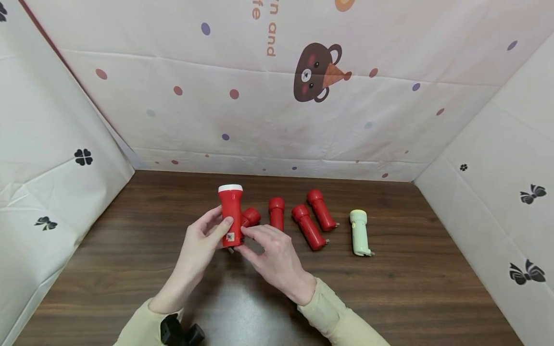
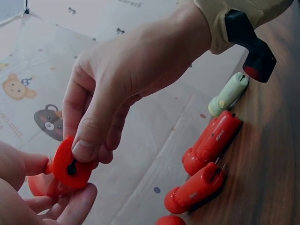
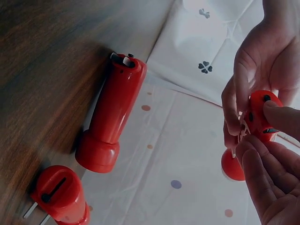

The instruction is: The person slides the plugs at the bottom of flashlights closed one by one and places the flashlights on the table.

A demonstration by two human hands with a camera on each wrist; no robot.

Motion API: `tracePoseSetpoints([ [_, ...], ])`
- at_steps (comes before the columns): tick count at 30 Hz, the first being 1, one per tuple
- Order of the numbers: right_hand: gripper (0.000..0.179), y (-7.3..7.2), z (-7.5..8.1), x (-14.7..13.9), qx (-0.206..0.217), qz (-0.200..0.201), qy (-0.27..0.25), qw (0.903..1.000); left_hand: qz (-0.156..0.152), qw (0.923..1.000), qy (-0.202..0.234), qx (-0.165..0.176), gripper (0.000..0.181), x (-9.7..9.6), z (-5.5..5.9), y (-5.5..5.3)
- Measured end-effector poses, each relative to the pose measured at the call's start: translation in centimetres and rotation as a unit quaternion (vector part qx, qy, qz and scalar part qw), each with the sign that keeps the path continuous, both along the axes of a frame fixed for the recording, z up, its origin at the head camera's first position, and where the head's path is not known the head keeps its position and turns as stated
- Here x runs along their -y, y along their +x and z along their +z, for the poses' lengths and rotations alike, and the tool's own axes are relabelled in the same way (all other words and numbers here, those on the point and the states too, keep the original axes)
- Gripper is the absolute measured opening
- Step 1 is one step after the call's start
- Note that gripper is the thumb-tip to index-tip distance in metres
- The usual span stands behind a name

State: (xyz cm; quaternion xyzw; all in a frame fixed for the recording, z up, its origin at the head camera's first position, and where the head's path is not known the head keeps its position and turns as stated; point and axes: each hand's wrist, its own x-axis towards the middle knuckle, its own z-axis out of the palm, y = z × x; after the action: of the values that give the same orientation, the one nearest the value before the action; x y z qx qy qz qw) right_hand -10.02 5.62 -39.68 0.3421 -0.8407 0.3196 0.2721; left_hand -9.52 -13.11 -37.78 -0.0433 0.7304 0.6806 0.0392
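In the head view, a red flashlight (image 1: 231, 206) with a white rim stands nearly upright above the table, lens end up. My left hand (image 1: 200, 245) grips its lower body, thumb across the front beside a small white label. The fingertips of my right hand (image 1: 274, 252) are at its tail end. From the left wrist view, the right thumb (image 2: 86, 145) presses on the flat red end cap (image 2: 61, 171), close to a black slider. Fingers of both hands surround that end in the right wrist view, hiding part of the flashlight (image 3: 262, 110).
Several red flashlights lie on the brown table (image 1: 411, 288), one (image 1: 251, 217) partly behind the held one, another (image 1: 276, 211) beside my right hand. Metal prongs stick out from some. A pale green flashlight (image 1: 359, 233) lies farther right. Printed white sheets (image 1: 259, 120) enclose the back and sides.
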Motion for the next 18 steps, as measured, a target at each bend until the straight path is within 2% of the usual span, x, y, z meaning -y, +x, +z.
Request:
tracePoseSetpoints([
  [6,0.036,0.0,-0.1,0.1,-0.003,0.002,0.004,1.0,-0.013,0.9991,-0.039,0.006,0.057,0.6,0.2,-0.3],
  [18,0.033,0.2,-0.4,0.5,0.005,0.007,0.015,0.9998,-0.037,0.9951,-0.091,-0.009,0.061,1.3,0.4,-0.6],
])
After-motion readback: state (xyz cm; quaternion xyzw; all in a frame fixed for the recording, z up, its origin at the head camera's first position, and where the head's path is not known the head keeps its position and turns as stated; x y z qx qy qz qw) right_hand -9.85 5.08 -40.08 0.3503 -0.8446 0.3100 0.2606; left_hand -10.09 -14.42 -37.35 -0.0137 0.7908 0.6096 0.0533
